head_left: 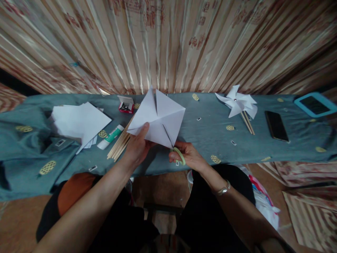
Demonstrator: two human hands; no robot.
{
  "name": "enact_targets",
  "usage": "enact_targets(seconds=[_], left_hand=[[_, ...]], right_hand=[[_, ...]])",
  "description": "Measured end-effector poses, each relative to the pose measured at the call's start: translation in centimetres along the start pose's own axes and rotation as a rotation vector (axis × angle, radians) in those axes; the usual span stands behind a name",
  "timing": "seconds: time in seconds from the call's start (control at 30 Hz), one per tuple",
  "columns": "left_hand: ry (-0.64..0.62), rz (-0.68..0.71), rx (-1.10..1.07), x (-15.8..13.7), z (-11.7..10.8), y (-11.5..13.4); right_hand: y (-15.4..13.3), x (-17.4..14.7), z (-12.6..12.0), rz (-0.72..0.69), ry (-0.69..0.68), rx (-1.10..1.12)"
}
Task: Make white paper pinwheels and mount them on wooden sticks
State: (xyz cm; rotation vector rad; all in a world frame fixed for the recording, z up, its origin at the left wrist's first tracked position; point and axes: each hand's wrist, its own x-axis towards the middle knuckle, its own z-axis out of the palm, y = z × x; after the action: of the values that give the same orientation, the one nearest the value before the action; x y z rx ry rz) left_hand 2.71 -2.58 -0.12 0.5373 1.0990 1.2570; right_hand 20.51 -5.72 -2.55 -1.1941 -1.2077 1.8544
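My left hand grips a white paper square near its left corner, thumb on top and fingers beneath. The paper is held above the table, with a slit running in from its top corner. In my right hand is a pair of scissors with pale green handles. Their dark blades lie along the paper's lower corner, pointing in toward its middle. Under and left of the paper, several wooden sticks lie side by side, partly covered by it.
Left of the sticks are a green-and-white glue stick, a small red box of metal pieces and a stack of white paper. Paper pinwheels on sticks, a phone and a blue-framed tablet lie to the right. A curtain hangs behind.
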Motion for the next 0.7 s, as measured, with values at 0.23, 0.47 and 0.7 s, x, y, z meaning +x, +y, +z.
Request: enact_targets(seconds=[0.23,0.47,0.7], left_hand=[[-0.014,0.014,-0.041,0.14,-0.18,-0.21],[0.001,0.019,-0.026,0.00,-0.02,0.00],[0.003,0.040,-0.029,0.00,-0.01,-0.08]], right_hand=[[0.12,0.06,0.17,-0.005,0.018,0.019],[-0.01,0.14,0.31,0.001,0.029,0.032],[0.36,0.32,0.06,-0.011,0.042,-0.002]])
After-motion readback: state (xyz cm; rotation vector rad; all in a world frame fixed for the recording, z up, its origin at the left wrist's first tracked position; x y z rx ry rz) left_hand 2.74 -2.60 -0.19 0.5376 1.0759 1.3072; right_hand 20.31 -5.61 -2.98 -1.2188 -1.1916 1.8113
